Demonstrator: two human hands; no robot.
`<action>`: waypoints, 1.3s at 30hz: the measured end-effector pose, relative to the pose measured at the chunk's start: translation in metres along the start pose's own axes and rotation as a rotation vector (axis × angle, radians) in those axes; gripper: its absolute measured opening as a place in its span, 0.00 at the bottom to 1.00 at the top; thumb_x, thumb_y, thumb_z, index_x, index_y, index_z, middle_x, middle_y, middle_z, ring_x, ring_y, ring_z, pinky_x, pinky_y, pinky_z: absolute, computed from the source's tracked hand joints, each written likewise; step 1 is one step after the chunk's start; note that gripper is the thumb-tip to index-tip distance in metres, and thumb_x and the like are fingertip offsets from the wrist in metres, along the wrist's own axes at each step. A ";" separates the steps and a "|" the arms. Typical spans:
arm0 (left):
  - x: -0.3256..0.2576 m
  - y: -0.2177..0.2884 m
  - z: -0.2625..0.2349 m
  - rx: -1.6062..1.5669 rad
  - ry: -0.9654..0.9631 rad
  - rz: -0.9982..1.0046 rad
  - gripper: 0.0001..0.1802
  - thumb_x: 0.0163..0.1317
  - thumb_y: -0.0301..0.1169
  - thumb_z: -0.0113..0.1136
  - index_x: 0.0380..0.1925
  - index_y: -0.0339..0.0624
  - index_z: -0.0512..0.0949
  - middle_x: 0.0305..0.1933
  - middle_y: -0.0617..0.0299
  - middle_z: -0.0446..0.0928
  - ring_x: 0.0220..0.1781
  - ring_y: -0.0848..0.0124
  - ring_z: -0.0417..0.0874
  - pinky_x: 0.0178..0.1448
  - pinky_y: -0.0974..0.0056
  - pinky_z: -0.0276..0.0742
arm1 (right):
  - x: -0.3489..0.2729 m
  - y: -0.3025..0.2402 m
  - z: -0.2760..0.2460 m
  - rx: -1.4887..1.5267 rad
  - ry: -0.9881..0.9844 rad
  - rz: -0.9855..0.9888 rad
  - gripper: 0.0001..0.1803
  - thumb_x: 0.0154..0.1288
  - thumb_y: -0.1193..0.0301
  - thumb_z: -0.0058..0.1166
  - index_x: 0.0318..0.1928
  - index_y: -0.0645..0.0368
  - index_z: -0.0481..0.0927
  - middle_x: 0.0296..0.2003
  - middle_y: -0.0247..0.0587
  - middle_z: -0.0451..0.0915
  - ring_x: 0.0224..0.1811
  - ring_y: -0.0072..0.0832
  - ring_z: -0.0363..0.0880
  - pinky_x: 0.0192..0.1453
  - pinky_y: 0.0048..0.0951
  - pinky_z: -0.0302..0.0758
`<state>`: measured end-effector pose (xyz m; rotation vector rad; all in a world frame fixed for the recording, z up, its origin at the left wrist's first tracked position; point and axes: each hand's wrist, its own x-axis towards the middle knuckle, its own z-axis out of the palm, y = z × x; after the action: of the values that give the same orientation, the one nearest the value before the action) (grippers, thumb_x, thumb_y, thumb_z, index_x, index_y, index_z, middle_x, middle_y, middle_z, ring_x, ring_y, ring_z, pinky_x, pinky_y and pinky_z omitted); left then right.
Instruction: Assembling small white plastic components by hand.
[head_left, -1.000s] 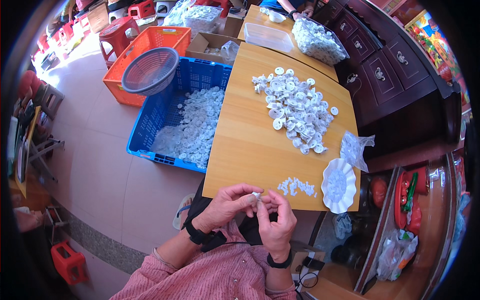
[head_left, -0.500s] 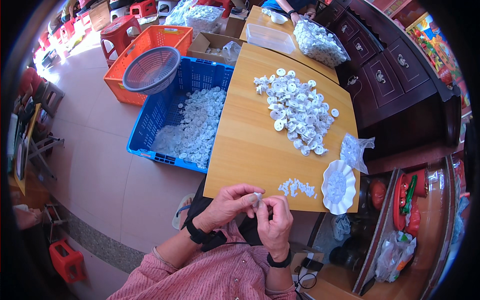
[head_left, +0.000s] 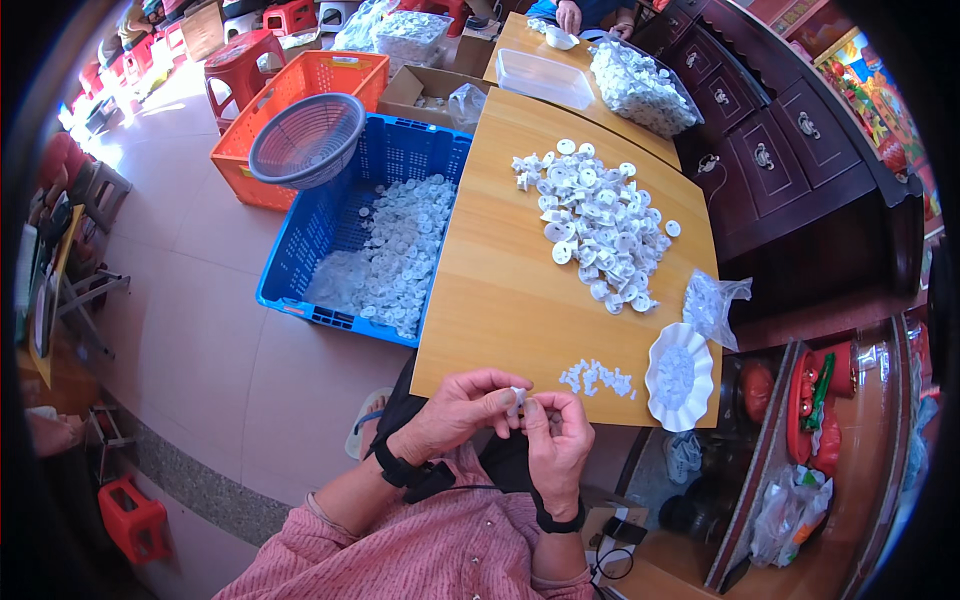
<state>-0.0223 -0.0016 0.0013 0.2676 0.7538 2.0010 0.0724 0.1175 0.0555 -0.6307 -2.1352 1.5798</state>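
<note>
Just off the near edge of the table, my left hand [head_left: 452,412] pinches a small white plastic part [head_left: 516,402] between thumb and fingertips. Right beside that part is my right hand [head_left: 558,445], its thumb and forefinger closed together; whatever they grip is hidden. Small pale plastic pieces [head_left: 594,378] lie loose on the wooden table [head_left: 480,300] in front of my hands. More such pieces fill a white dish [head_left: 664,410] with a wavy rim to the right. Farther back spreads a heap of white round plastic parts [head_left: 602,225].
A blue crate [head_left: 290,255] holding many white parts stands left of the table, with a grey plastic colander [head_left: 300,165] on its corner. Behind it is an orange crate [head_left: 232,165]. A clear bag [head_left: 712,305] lies by the dish. Across the far table, a co-worker's hand [head_left: 568,16] shows.
My right hand has shifted slightly right, its fingertips drawing a little away from the part in my left hand. The co-worker's hand has moved from the pile toward the small bowl.
</note>
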 end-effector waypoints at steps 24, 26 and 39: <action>0.018 0.074 -0.149 -0.102 0.802 0.378 0.17 0.71 0.33 0.58 0.42 0.23 0.74 0.52 0.41 0.75 0.47 0.55 0.85 0.55 0.56 0.86 | 0.018 0.025 -0.021 -0.107 0.123 -0.028 0.05 0.67 0.75 0.60 0.38 0.64 0.79 0.27 0.34 0.79 0.27 0.18 0.77 0.33 0.22 0.76; 0.021 0.073 -0.146 -0.132 0.832 0.343 0.19 0.68 0.32 0.62 0.45 0.21 0.74 0.58 0.40 0.71 0.47 0.56 0.84 0.56 0.58 0.85 | 0.025 0.026 -0.025 -0.145 0.129 -0.058 0.05 0.67 0.75 0.60 0.38 0.65 0.79 0.28 0.35 0.79 0.28 0.19 0.78 0.34 0.23 0.77; 0.069 0.105 0.004 0.897 0.366 0.240 0.16 0.69 0.34 0.58 0.47 0.29 0.80 0.38 0.60 0.82 0.39 0.77 0.82 0.43 0.71 0.78 | 0.020 0.038 -0.037 -0.318 0.130 -0.101 0.03 0.66 0.78 0.58 0.38 0.66 0.79 0.31 0.42 0.80 0.28 0.27 0.81 0.33 0.27 0.78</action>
<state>-0.1314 0.0202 0.0601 0.5300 1.9159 1.8223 0.0812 0.1678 0.0302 -0.6915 -2.2977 1.1241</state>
